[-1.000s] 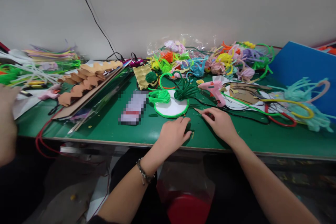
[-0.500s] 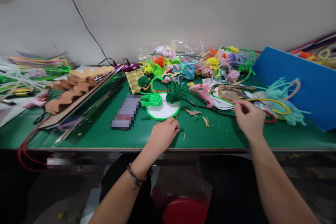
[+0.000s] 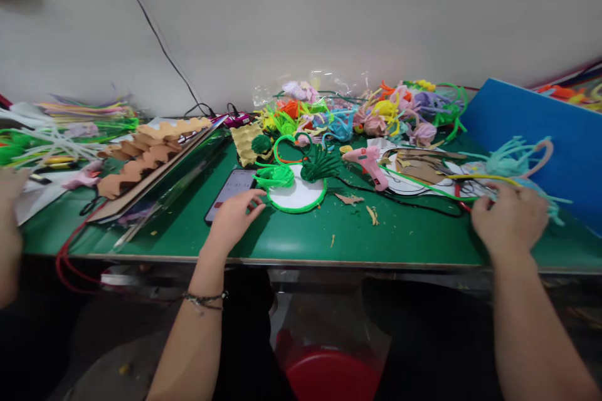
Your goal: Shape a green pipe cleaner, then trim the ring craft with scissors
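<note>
My left hand (image 3: 234, 220) hovers over the lower end of a phone (image 3: 239, 180), its fingers apart and nothing in them. Its fingertips come close to a white disc (image 3: 301, 195) edged with green pipe cleaner. On that disc sit a light green pipe-cleaner bundle (image 3: 277, 176) and a dark green tuft (image 3: 322, 164). Far to the right, my right hand (image 3: 510, 219) is curled over a tool with a yellow handle (image 3: 493, 177) and a red one. What its fingers grip is hidden. A long green pipe cleaner (image 3: 423, 186) runs up to it.
A pink glue gun (image 3: 369, 166) lies by white cut-outs and scraps. Colourful pipe-cleaner pieces (image 3: 338, 119) are heaped behind. A blue board (image 3: 540, 131) leans at right; corrugated card strips (image 3: 150, 160) lie at left. Another person's hand (image 3: 7, 225) shows at the left edge.
My left hand has moved left from below the disc to the phone, and its fingers have spread. My right hand has moved right onto the tool. Another person's hand has appeared at left.
</note>
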`<state>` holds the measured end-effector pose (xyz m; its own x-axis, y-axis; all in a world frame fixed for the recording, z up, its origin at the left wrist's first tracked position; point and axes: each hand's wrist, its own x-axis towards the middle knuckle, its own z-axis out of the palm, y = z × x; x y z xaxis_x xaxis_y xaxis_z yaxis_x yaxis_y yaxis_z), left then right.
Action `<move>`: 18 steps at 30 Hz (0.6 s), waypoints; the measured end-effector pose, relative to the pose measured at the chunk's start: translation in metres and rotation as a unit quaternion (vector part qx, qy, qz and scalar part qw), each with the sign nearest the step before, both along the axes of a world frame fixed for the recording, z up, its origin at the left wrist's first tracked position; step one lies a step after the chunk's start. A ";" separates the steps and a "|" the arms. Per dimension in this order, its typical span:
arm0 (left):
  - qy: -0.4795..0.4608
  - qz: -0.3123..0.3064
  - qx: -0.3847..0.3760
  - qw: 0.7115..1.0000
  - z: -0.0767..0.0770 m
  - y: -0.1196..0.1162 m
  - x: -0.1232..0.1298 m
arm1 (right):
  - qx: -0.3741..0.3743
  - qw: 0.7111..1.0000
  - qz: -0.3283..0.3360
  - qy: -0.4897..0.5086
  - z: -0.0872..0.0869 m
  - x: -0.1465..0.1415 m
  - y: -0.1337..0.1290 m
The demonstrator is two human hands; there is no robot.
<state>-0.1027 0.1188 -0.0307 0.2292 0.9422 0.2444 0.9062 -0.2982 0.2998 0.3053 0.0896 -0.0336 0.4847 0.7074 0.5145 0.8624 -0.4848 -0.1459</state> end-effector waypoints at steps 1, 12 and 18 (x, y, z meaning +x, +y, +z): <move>0.030 0.003 0.011 0.999 -0.002 -0.001 -0.004 | -0.012 1.000 -0.002 0.012 0.000 0.002 -0.001; 0.168 0.014 0.022 0.985 -0.011 -0.012 -0.003 | -0.023 0.995 -0.050 0.082 -0.010 0.010 0.014; 0.153 -0.016 0.022 0.988 -0.013 -0.008 0.004 | 0.034 0.992 -0.076 0.090 -0.009 0.013 0.018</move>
<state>-0.0988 0.1109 -0.0438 0.3273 0.9233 0.2008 0.9426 -0.3341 -0.0002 0.3183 0.1076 -0.0427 0.6717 0.5857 0.4536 0.7369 -0.5911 -0.3278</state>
